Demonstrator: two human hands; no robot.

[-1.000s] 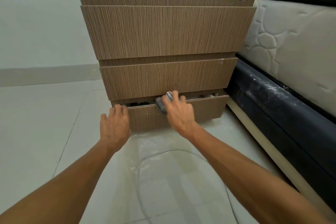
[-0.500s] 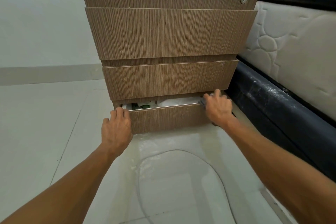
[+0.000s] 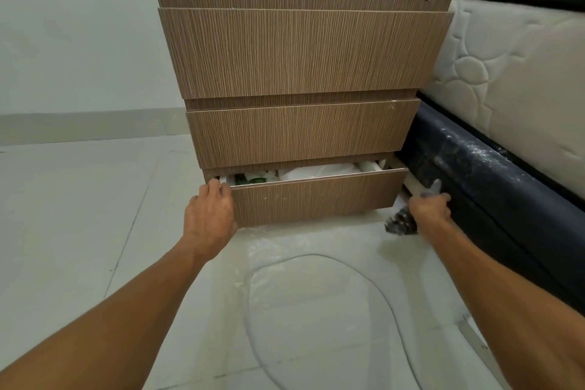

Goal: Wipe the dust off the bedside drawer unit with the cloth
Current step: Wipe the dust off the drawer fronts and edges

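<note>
The brown wood-grain bedside drawer unit (image 3: 300, 54) stands straight ahead on the floor. Its bottom drawer (image 3: 316, 199) is pulled out a little, showing white and green items inside. My left hand (image 3: 209, 215) grips the top left corner of that drawer's front. My right hand (image 3: 429, 207) is at the drawer's lower right corner, in the gap beside the bed frame, closed around a dusty grey cloth (image 3: 400, 223). One end of the cloth sticks up above my fingers and the rest hangs below my hand.
A dark bed frame (image 3: 493, 187) speckled with dust runs close along the unit's right side, with a quilted mattress (image 3: 512, 85) on top. Pale floor tiles (image 3: 79, 215) spread to the left. A wet patch (image 3: 316, 310) lies on the floor in front of the unit.
My right hand has slid the cloth along the bottom drawer's top edge from the middle to the right corner, then down its right side. The drawer stands further out. My left hand stays.
</note>
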